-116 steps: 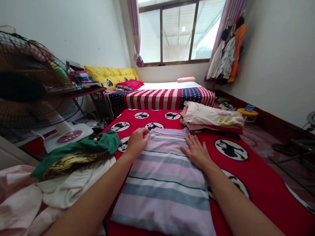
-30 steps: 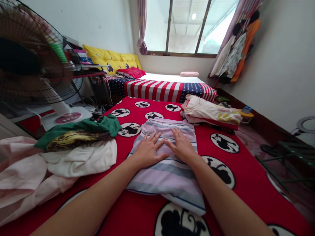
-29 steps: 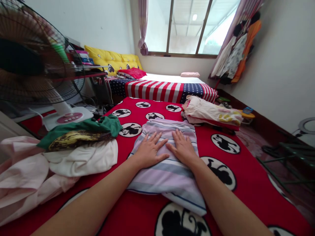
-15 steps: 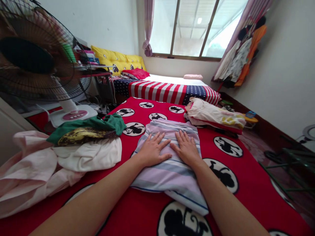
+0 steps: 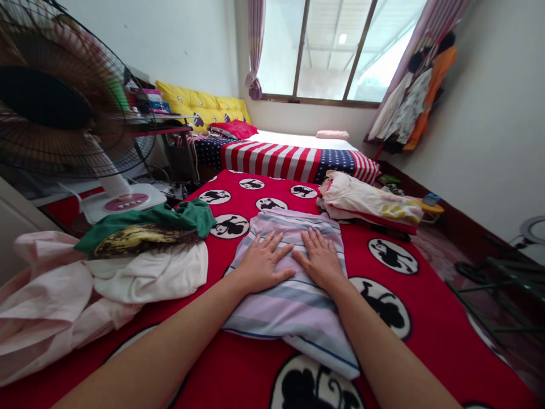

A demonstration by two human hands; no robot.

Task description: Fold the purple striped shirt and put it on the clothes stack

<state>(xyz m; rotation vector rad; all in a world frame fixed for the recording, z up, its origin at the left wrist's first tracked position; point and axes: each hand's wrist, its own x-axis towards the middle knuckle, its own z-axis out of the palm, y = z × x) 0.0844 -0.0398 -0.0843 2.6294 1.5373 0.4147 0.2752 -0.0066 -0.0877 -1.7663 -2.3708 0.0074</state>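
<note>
Striped cloth (image 5: pixel 289 312) now folded shorter than in the first frame, lying mid-way on the red bedspread (image 5: pixel 430 335). Your left hand (image 5: pixel 264 264) and right hand (image 5: pixel 321 261) press flat on it, fingers spread, nothing gripped. Risk: pressure or sliding palms could drag the loose near fold askew.

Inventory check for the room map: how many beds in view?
2. The near bed's red monkey-print cover lies under the striped cloth, where the left hand and right hand rest. The far bed's stars-and-stripes cover lies beneath the window. Others may be out of frame.
</note>
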